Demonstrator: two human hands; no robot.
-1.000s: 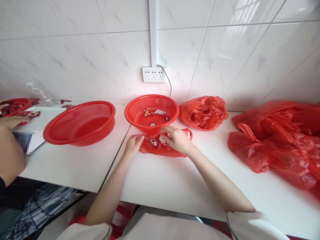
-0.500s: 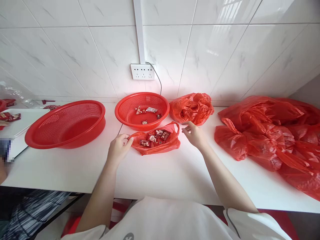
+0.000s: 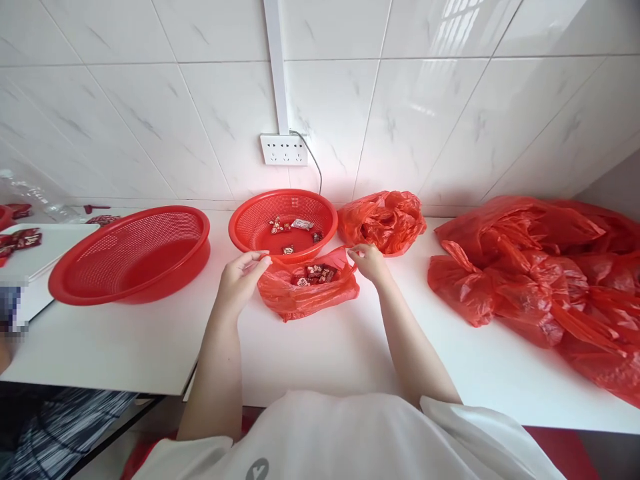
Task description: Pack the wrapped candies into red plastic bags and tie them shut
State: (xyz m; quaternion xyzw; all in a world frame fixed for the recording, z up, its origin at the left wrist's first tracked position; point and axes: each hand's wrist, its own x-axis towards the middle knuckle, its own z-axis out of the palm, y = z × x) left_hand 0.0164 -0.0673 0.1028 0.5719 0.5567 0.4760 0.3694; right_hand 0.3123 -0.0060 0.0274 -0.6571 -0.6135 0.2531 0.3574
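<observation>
A thin red plastic bag (image 3: 305, 299) stands on the white table with its mouth open toward me. Inside it lie several dark red wrapped packets (image 3: 316, 273). My left hand (image 3: 245, 275) pinches the bag's left edge between thumb and fingers. On the other side, my right hand (image 3: 369, 261) grips the bag's right handle with its fingertips. Just behind the bag is a round red basket (image 3: 283, 195) holding several small wrapped pieces, some whitish and some dark.
A larger red basket (image 3: 195, 267) sits to the left. Crumpled red bags (image 3: 383, 220) lie behind my right hand, and a big heap of filled red bags (image 3: 540, 267) covers the right side. A person's dark patterned clothing (image 3: 65, 427) shows at lower left.
My right hand has moved left and closed on the bag's handle. The bag's sides are raised higher, and the packets are partly covered by its front.
</observation>
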